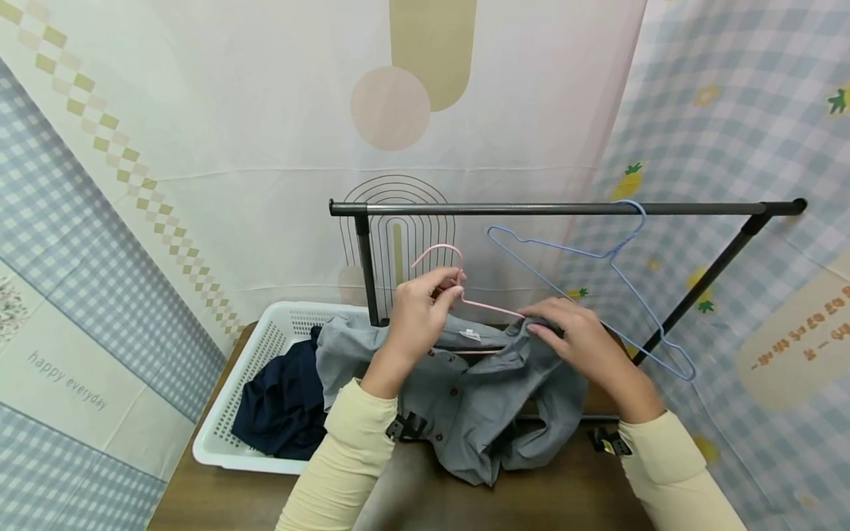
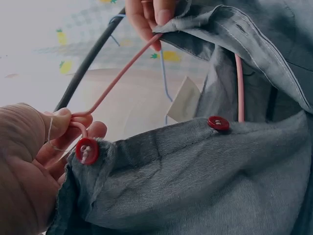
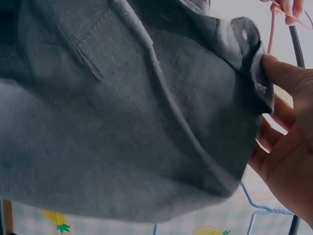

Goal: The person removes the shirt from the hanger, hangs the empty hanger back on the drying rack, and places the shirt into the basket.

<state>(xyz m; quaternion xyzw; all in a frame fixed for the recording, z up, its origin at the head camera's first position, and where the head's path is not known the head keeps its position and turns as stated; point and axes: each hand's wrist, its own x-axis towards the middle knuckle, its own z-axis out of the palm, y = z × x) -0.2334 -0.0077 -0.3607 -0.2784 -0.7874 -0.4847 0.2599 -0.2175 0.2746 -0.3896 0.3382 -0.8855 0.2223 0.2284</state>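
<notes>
Left hand (image 1: 418, 311) pinched pink hanger (image 1: 494, 307) by its neck; right hand (image 1: 579, 338) pinched grey shirt (image 1: 488, 424) at neckline (image 1: 516, 355). Shirt hung near side of black rail (image 1: 478, 209), hanger partly inside. Loose neckline could likely slip off hanger if right hand eased.

Shirt label (image 1: 470, 335) — illegible; pink hanger (image 1: 491, 306), partly hidden
</notes>
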